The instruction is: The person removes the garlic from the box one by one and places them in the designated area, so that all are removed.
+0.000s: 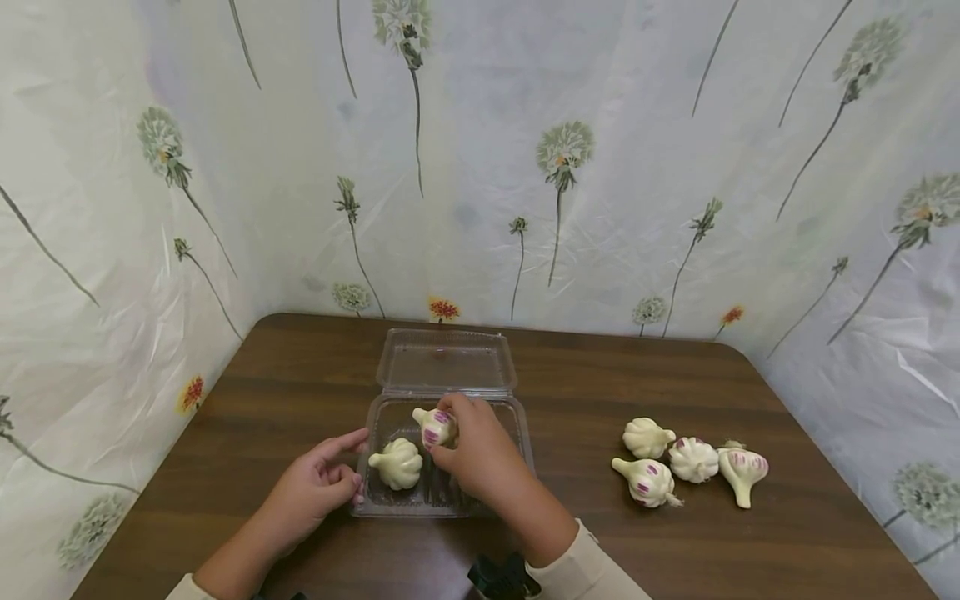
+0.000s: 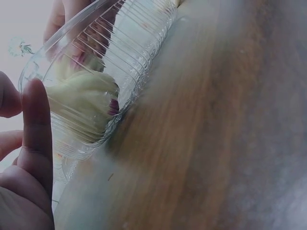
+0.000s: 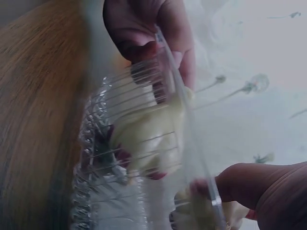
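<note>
Right fingers (image 1: 459,406) pinch a garlic bulb (image 1: 433,427), stem leftward — clear box (image 1: 408,510) holds another bulb (image 1: 401,465); left fingers (image 1: 343,442) spread at its rim.

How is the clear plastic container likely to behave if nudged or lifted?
The clear plastic container looks thin-walled and ribbed, so it would probably be light and flex when squeezed. Its flat stance on the table suggests sliding rather than rolling. Its open lid, joined along the far edge, might swing if the base were lifted.
</note>
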The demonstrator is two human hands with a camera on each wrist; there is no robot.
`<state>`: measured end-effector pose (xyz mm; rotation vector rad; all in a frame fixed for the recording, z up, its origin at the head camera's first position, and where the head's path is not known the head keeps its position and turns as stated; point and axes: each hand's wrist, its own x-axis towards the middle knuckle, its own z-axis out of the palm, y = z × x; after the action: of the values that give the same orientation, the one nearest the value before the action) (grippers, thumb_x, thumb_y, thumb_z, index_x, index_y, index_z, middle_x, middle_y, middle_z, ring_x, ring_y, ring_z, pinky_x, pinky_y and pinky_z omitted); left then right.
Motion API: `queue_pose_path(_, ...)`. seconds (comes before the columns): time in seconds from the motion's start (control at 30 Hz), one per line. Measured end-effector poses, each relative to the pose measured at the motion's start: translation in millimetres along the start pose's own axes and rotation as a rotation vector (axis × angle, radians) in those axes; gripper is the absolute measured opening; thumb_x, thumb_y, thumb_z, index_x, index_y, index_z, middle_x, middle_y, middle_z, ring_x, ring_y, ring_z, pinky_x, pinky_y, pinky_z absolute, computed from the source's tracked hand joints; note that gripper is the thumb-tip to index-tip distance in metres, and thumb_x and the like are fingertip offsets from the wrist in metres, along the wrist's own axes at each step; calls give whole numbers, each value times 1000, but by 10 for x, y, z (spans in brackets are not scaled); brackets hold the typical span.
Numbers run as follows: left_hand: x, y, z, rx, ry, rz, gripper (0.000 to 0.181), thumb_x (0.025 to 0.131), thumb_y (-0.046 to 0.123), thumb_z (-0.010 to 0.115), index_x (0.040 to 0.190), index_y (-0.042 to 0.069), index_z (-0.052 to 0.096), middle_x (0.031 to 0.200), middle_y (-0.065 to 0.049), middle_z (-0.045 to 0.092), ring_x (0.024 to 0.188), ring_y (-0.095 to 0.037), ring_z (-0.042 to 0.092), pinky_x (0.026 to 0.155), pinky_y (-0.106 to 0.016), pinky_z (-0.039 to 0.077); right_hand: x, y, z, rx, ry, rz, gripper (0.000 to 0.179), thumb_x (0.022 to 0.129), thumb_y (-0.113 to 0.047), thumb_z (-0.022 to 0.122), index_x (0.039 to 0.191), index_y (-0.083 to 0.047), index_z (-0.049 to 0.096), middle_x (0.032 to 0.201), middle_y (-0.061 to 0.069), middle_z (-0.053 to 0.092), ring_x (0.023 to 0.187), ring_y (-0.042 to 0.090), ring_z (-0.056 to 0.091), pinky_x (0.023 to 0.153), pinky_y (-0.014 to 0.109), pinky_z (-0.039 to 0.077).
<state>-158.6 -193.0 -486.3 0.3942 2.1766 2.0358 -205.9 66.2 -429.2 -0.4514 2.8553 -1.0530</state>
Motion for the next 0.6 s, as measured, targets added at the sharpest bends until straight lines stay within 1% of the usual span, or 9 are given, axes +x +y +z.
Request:
queue_pose_path(0.2, 0, 3, -4, -20, -14, -10, 65, 94, -9, 61, 156, -9, 39, 136, -30, 43, 78, -9, 65, 73, -26, 62, -19, -5, -49, -4, 40, -16, 46, 88, -21, 83, 128, -15, 61, 117, 10, 56, 96, 21, 54, 75, 35, 51)
queue_pose_path(0.43, 3, 9, -6, -60, -25, -24, 67, 93, -10, 60, 156, -10, 36, 135, -29, 42, 78, -8, 64, 72, -24, 61, -76, -33, -117, -8, 46, -14, 48, 89, -21, 83, 131, -13, 60, 125, 13, 57, 105, 24, 55, 83, 40, 52)
queue_pose_path(0.6, 5, 1, -11, -64, -34, -19, 67, 94, -10, 61, 156, -10, 36, 136, -29, 42, 79, -7, 63, 73, -24, 61, -112, -15, -144, -11, 63, -20, 48, 88, -20, 83, 130, -13, 60, 126, 13, 58, 110, 25, 55, 87, 43, 52)
